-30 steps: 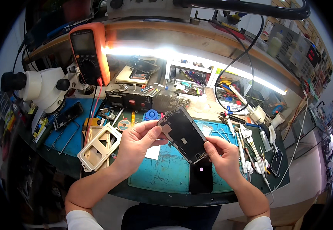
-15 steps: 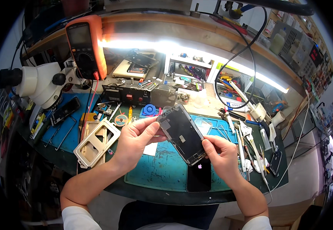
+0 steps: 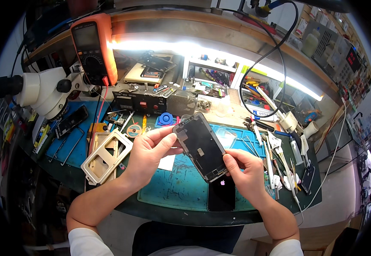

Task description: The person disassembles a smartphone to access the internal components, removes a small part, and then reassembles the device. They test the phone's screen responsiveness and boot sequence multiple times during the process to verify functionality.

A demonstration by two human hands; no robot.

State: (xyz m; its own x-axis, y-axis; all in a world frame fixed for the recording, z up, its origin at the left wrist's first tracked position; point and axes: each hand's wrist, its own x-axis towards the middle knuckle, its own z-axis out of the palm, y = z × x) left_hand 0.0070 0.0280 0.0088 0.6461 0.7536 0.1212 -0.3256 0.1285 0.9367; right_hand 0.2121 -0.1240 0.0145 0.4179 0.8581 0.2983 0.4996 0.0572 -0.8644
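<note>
Between my hands a phone screen (image 3: 200,145) is raised and tilted, its dark back with small metal patches and connectors toward me. My left hand (image 3: 154,149) pinches its upper left edge between thumb and fingers. At the lower right edge my right hand (image 3: 246,170) grips it, thumb on the near face. Below it a phone (image 3: 221,198) lies flat on the blue work mat (image 3: 172,187), its black screen showing a small lit logo. The upper end of that phone is hidden behind the held screen and my right hand.
A beige plastic frame (image 3: 107,155) and a microscope (image 3: 42,91) stand on the left. An orange multimeter (image 3: 93,51) is behind them. Tweezers, brushes and a syringe (image 3: 295,152) crowd the right side. A black cable loop (image 3: 283,72) hangs at the back right.
The whole view has shifted very slightly. Both hands keep the same hold on the phone screen, and its tilt is nearly unchanged.
</note>
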